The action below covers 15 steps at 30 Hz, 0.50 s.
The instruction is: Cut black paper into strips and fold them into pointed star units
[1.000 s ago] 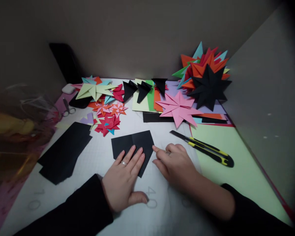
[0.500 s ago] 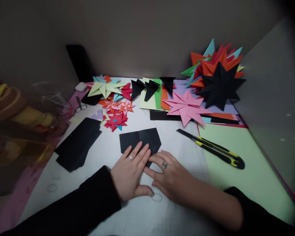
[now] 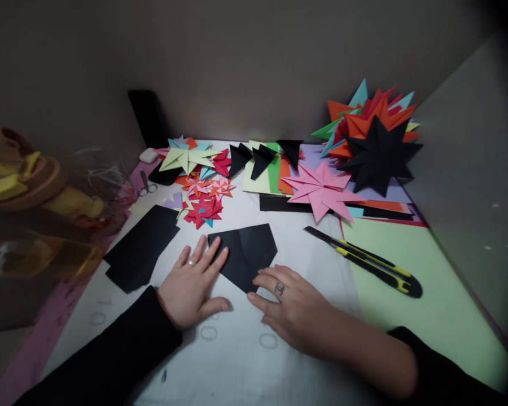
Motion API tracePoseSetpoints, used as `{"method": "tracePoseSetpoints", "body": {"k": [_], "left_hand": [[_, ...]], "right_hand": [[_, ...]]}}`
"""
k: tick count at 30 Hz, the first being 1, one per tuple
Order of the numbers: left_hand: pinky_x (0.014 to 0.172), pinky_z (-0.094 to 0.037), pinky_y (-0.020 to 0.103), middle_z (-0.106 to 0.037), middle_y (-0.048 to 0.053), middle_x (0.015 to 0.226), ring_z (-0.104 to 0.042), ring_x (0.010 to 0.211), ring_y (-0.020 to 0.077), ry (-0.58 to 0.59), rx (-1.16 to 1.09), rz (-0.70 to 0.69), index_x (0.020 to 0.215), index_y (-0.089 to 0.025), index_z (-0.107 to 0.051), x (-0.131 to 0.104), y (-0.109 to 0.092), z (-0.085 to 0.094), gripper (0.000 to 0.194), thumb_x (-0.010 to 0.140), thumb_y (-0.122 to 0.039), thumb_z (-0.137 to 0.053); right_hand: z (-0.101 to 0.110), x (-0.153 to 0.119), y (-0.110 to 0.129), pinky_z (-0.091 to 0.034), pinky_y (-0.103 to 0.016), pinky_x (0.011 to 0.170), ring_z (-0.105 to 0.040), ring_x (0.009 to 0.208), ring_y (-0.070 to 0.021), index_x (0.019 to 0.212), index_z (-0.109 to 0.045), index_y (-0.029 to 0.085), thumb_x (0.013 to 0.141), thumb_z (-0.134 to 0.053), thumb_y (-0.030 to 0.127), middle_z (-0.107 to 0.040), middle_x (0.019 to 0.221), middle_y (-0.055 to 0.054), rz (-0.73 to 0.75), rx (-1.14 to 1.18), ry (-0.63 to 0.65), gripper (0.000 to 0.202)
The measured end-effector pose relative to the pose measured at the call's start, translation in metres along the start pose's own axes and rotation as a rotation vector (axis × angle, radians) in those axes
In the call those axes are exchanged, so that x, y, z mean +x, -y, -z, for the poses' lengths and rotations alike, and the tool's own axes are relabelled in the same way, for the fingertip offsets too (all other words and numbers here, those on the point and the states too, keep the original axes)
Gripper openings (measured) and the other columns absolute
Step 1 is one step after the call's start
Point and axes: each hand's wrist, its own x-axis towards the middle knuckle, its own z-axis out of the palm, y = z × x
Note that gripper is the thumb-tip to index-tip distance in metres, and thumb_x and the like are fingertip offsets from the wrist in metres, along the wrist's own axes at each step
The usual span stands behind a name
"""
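Note:
A folded sheet of black paper (image 3: 248, 248) lies flat on the white table mat, a crease running down its middle and its lower corner pointing towards me. My left hand (image 3: 195, 282) rests palm down at its left edge, fingers spread, the fingertips on the paper. At the lower right edge is my right hand (image 3: 290, 301), its fingers loosely bent and apart, touching the sheet near the lower corner. Several black paper pieces (image 3: 144, 248) lie stacked to the left. Nothing is gripped in either hand.
A yellow and black utility knife (image 3: 372, 262) lies at right, partly on pale green paper (image 3: 432, 316). Folded paper stars stand behind: a pink one (image 3: 322, 189), a black one (image 3: 381, 155), a red one (image 3: 204, 210). Small scissors (image 3: 146, 183) and a dark phone (image 3: 148, 118) are at back left.
My left hand has slid left across the black paper, from its middle to its left edge, uncovering the crease and lower corner. My right hand has barely moved. The view has shifted slightly.

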Motion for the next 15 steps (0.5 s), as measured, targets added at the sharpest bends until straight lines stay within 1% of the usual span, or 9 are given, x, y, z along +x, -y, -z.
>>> {"method": "tracePoseSetpoints", "body": {"k": [4,6,8,10,11,12,13,14,15], "left_hand": [[0.100,-0.024,0.053,-0.027,0.021,0.145,-0.016,0.134,0.0395,-0.086,0.095,0.139,0.138,-0.006,-0.031,-0.010,-0.002,-0.004,0.092,0.075,-0.073,-0.031],[0.100,-0.025,0.053,-0.029,0.025,0.143,-0.017,0.134,0.0402,-0.148,0.129,0.209,0.136,-0.001,-0.033,-0.012,-0.010,-0.003,0.096,0.074,-0.074,-0.035],[0.100,-0.026,0.053,-0.027,0.027,0.143,-0.016,0.134,0.0404,-0.199,0.149,0.256,0.135,0.002,-0.033,-0.012,-0.020,0.001,0.094,0.074,-0.069,-0.042],[0.102,-0.026,0.052,-0.024,0.026,0.144,-0.014,0.135,0.0384,-0.220,0.147,0.268,0.136,0.001,-0.032,-0.011,-0.030,0.008,0.085,0.077,-0.058,-0.049],[0.102,-0.026,0.051,-0.023,0.023,0.145,-0.014,0.136,0.0367,-0.212,0.132,0.260,0.137,-0.002,-0.031,-0.009,-0.034,0.012,0.080,0.078,-0.053,-0.051],[0.103,-0.027,0.050,-0.023,0.020,0.146,-0.016,0.136,0.0349,-0.189,0.107,0.243,0.138,-0.006,-0.030,-0.008,-0.038,0.015,0.076,0.079,-0.048,-0.052],[0.103,-0.029,0.048,-0.024,0.017,0.147,-0.018,0.135,0.0331,-0.150,0.069,0.219,0.139,-0.009,-0.030,-0.005,-0.042,0.018,0.073,0.080,-0.045,-0.052],[0.102,-0.031,0.046,-0.026,0.015,0.147,-0.022,0.135,0.0317,-0.098,0.021,0.193,0.140,-0.012,-0.030,-0.003,-0.046,0.020,0.072,0.080,-0.045,-0.052],[0.101,-0.032,0.045,-0.028,0.014,0.146,-0.025,0.134,0.0310,-0.044,-0.031,0.166,0.140,-0.013,-0.030,0.001,-0.049,0.022,0.072,0.080,-0.048,-0.052]], "right_hand": [[0.004,-0.001,-0.003,-0.038,-0.047,0.094,-0.048,0.107,-0.0266,0.110,-0.060,0.022,0.078,-0.059,0.026,-0.058,0.111,-0.010,0.002,0.055,-0.021,0.032],[0.006,-0.002,-0.005,-0.039,-0.046,0.093,-0.048,0.108,-0.0259,0.110,-0.061,0.021,0.078,-0.058,0.024,-0.058,0.110,-0.011,0.014,0.089,-0.105,0.032],[0.009,-0.005,-0.009,-0.040,-0.045,0.093,-0.048,0.110,-0.0262,0.100,-0.065,0.018,0.079,-0.057,0.023,-0.060,0.109,-0.011,0.014,0.095,-0.242,0.023],[0.012,-0.006,-0.013,-0.038,-0.048,0.095,-0.047,0.113,-0.0277,0.079,-0.068,0.018,0.080,-0.058,0.025,-0.062,0.110,-0.010,0.000,0.057,-0.342,0.012],[0.014,-0.006,-0.014,-0.036,-0.049,0.096,-0.046,0.115,-0.0285,0.071,-0.067,0.018,0.080,-0.058,0.026,-0.062,0.113,-0.009,-0.009,0.027,-0.353,0.015],[0.015,-0.006,-0.015,-0.033,-0.051,0.097,-0.044,0.118,-0.0292,0.068,-0.067,0.019,0.081,-0.058,0.028,-0.062,0.116,-0.007,-0.020,-0.003,-0.339,0.018],[0.015,-0.005,-0.016,-0.030,-0.053,0.099,-0.041,0.121,-0.0296,0.072,-0.068,0.020,0.082,-0.057,0.030,-0.060,0.121,-0.006,-0.033,-0.031,-0.301,0.018],[0.015,-0.005,-0.017,-0.027,-0.054,0.101,-0.038,0.123,-0.0299,0.082,-0.069,0.020,0.082,-0.057,0.033,-0.057,0.125,-0.005,-0.044,-0.051,-0.249,0.017],[0.014,-0.004,-0.017,-0.025,-0.055,0.102,-0.036,0.126,-0.0301,0.095,-0.068,0.020,0.082,-0.057,0.035,-0.054,0.129,-0.006,-0.053,-0.061,-0.194,0.023]]}}
